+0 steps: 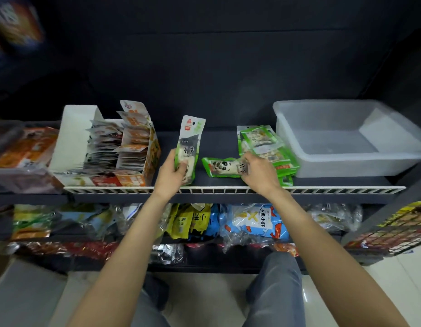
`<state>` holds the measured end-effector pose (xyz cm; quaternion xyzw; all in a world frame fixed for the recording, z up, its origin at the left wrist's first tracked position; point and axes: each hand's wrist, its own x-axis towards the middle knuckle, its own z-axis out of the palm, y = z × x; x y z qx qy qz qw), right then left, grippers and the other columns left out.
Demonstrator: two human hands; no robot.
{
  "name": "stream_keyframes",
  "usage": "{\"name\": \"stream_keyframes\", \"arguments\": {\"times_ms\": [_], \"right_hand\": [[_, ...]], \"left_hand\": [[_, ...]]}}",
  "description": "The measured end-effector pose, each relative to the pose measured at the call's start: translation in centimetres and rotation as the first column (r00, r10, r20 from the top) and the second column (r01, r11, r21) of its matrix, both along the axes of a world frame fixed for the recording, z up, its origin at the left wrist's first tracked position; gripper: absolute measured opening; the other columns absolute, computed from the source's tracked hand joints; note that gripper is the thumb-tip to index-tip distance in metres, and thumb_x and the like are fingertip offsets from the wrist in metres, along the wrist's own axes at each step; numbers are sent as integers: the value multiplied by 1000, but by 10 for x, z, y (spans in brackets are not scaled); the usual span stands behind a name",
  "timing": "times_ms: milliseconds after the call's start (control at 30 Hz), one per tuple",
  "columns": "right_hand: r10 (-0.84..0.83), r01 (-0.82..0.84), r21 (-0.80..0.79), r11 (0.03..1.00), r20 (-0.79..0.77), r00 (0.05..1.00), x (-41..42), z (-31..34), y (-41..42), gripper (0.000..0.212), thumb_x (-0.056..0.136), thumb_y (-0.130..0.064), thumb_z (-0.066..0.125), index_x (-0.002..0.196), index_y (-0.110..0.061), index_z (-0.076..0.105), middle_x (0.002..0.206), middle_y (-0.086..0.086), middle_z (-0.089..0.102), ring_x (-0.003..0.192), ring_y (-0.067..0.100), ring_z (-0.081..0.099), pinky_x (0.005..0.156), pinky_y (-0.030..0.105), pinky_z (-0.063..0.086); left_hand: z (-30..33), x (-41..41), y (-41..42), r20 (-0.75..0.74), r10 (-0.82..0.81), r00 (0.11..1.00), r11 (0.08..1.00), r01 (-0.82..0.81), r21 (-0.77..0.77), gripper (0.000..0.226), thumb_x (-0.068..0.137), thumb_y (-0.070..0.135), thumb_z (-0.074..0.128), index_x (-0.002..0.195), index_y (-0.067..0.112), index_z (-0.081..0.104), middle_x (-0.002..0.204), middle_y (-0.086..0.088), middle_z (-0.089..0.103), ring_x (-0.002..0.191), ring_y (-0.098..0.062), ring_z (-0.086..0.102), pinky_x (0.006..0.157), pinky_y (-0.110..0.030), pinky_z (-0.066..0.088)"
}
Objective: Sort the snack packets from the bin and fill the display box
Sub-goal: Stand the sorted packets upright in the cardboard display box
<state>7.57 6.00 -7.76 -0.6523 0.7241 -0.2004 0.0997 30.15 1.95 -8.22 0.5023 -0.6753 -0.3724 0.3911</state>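
**Gathering the green packets before boxing them**

The upright green packet (pixel 189 147) stands on the shelf (pixel 223 140), gripped low down by the left hand (pixel 173 172), whose fingers curl round its bottom edge. Just to its right a panda packet (pixel 222 166) lies flat; the right hand (pixel 258 172) pinches its near end, fingers clamped on the film. Beyond that hand sits a loose pile of green packets (pixel 263 145), touching the clear bin (pixel 346 138), which looks emptied.

The step in hand seems to be collecting matching green packets into one bundle. To do it well, lift the panda packet by its end, turn it upright and lay it face to face against the one in the left hand, edges squared by tapping them on the shelf. Keep the left grip low so the tall packet does not flop.

The display box (pixel 105 147) at the left already holds two tight rows of orange and grey packets, so whether the green ones belong there I cannot tell. The white rail (pixel 323 190) at the shelf lip could snag a dragged packet; lift, do not slide.
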Motion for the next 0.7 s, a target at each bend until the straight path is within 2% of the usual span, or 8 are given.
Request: {"name": "stream_keyframes", "arguments": {"times_ms": [67, 200, 333, 433, 500, 567, 633, 700], "right_hand": [[-7, 7, 0, 1000, -77, 997, -5, -5, 6, 22, 85, -1, 57, 101, -15, 61, 99, 10, 68, 88, 30, 63, 63, 31, 46], [-27, 18, -84, 996, -114, 993, -8, -9, 21, 11, 91, -20, 60, 101, -20, 67, 88, 6, 71, 85, 27, 65, 63, 27, 43], [-33, 25, -203, 979, -37, 999, 1, 4, 23, 18, 92, -26, 60, 107, -20, 67, 86, 6, 72, 78, 26, 65, 60, 27, 39], [39, -14, -268, 963, 86, 996, 20, 34, 16, 23, 88, -33, 65, 107, -20, 67, 83, 1, 70, 71, 21, 63, 64, 30, 47], [111, -60, -293, 954, 159, 981, 39, 55, 9, 21, 84, -36, 70, 98, -22, 67, 67, -12, 60, 60, 9, 53, 61, 22, 42], [165, -91, -325, 941, 208, 964, 62, 71, -1, 16, 82, -37, 71, 90, -24, 65, 53, -15, 45, 52, 1, 42, 52, 13, 32], [204, -115, -340, 933, 240, 949, 85, 79, -13, 14, 83, -35, 70, 88, -24, 64, 56, -14, 47, 54, 1, 44, 51, 15, 32], [246, -135, -367, 921, 273, 930, 109, 81, -23, 12, 83, -30, 71, 88, -20, 65, 70, -11, 56, 65, 9, 50, 57, 20, 32]], "left_hand": [[0, 6, 2, -13, -3, 1000, 1000, 3, 2, 34, 99, 12, 44, 132, 17, 45, 111, 11, 57, 96, 3, 52, 83, -18, 37], [2, 15, 6, -87, 14, 996, 1000, -15, -3, 28, 98, 13, 45, 123, 26, 49, 98, 23, 57, 81, 19, 52, 73, -4, 39], [26, 28, 19, -163, -18, 986, 995, 2, -101, 23, 97, 15, 50, 117, 26, 53, 103, 22, 60, 90, 18, 55, 76, -4, 40], [53, 64, 26, -184, -13, 983, 975, -29, -221, 17, 90, 14, 61, 101, 27, 62, 89, 24, 66, 84, 10, 60, 74, -8, 43], [72, 99, 28, -134, 42, 990, 944, -83, -319, 18, 86, 16, 66, 87, 34, 62, 81, 25, 67, 80, 8, 60, 74, -13, 46], [89, 135, 28, -76, 129, 989, 907, -149, -394, 20, 84, 20, 68, 77, 35, 58, 75, 23, 65, 76, 9, 57, 72, -14, 45], [101, 167, 27, -93, 217, 972, 883, -236, -407, 16, 83, 23, 69, 77, 34, 60, 76, 30, 66, 74, 12, 58, 68, -12, 46], [104, 195, 22, -157, 267, 951, 865, -308, -395, 10, 84, 18, 69, 81, 26, 64, 74, 30, 66, 72, 14, 59, 66, -9, 45]]}}
